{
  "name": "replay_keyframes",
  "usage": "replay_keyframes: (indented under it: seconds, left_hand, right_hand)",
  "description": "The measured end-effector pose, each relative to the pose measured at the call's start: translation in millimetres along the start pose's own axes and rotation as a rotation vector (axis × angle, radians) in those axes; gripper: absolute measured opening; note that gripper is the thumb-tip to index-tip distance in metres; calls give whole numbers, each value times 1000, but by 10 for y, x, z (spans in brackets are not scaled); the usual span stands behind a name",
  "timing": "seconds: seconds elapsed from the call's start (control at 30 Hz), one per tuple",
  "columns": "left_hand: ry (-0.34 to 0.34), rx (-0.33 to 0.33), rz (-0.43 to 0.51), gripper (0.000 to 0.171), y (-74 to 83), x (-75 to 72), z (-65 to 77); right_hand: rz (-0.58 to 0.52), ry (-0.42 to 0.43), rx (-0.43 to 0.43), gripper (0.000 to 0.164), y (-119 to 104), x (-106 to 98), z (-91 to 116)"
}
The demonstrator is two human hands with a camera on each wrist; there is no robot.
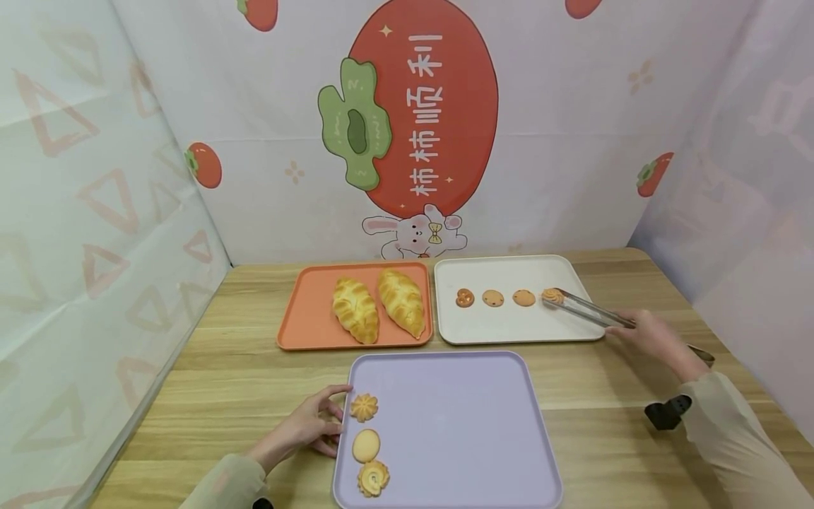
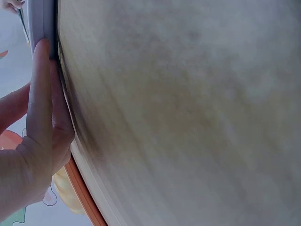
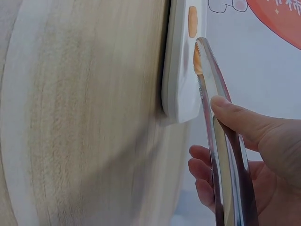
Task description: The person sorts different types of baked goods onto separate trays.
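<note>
Held slanting across the rim of the white tray (image 1: pixel 509 331): slim metal tongs (image 1: pixel 610 318), with serrated tips around a golden swirled cookie (image 1: pixel 552 295). Placed flat on the wood-grain table (image 1: pixel 610 438): a rectangular lavender tray (image 1: pixel 458 424) with rounded corners.

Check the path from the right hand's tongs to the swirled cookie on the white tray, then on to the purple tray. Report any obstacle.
Nothing visible blocks the tongs: their tips are at the swirled cookie. Between it and the purple tray are only the white tray's near rim and a strip of table.
</note>
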State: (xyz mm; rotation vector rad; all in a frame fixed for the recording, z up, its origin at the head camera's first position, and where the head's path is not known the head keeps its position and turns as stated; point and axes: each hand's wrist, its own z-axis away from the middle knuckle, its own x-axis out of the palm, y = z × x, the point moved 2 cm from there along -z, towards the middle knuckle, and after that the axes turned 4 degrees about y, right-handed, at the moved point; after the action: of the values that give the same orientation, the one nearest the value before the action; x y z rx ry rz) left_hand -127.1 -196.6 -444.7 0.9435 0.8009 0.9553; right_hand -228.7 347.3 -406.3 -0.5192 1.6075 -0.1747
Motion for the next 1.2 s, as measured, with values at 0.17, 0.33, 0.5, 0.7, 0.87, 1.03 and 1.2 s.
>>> replay_keyframes:
  seconds: [0.17, 0.33, 0.5, 0.7, 0.87, 1.03, 1.2]
  left_hand:
    - [2, 3, 0, 65, -5, 5, -2]
    - [5, 10, 0, 65, -10, 7, -5]
    - [8, 14, -2, 65, -15, 7, -9]
    - [4, 18, 3, 65, -18, 8, -9]
    - [3, 18, -3, 65, -16, 6, -7]
    - [5, 12, -12, 64, -19, 4, -10]
    - [5, 11, -3, 65, -20, 3, -10]
  right_hand:
    - [6, -16, 6, 45, 11, -6, 5]
    - [21, -36, 12, 48, 25, -11, 4]
    - [35, -39, 9, 45, 48, -4, -22]
    - [35, -31, -4, 37, 61, 14, -43]
    - [28, -38, 8, 31, 68, 17, -38]
    - [20, -50, 18, 37, 67, 15, -40]
    - [26, -56, 29, 49, 38, 6, -45]
